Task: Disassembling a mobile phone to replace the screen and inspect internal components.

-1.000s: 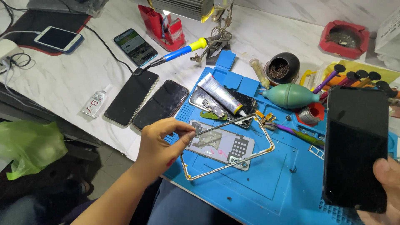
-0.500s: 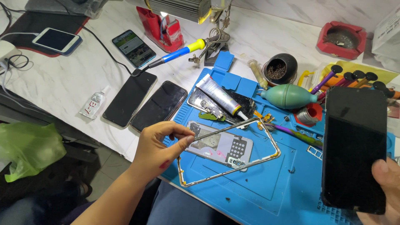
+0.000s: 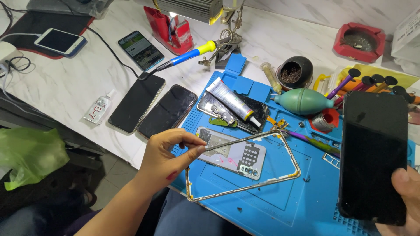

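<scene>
My left hand pinches one long side of a thin metal phone frame and holds it tilted just above the blue work mat. Under the frame lies an opened phone body with bare circuitry and a camera block. My right hand grips the lower edge of a black phone screen panel, held upright at the right side of the view. A grey glue tube rests on a cracked phone back behind the frame.
Two dark phones lie left of the mat, beside a small clear bottle. Behind are a soldering iron, a green air blower, screwdrivers, a red ashtray and a green bag.
My left hand has lifted and turned the metal frame slightly, raising its far end. The black screen panel in my right hand has shifted a little.
</scene>
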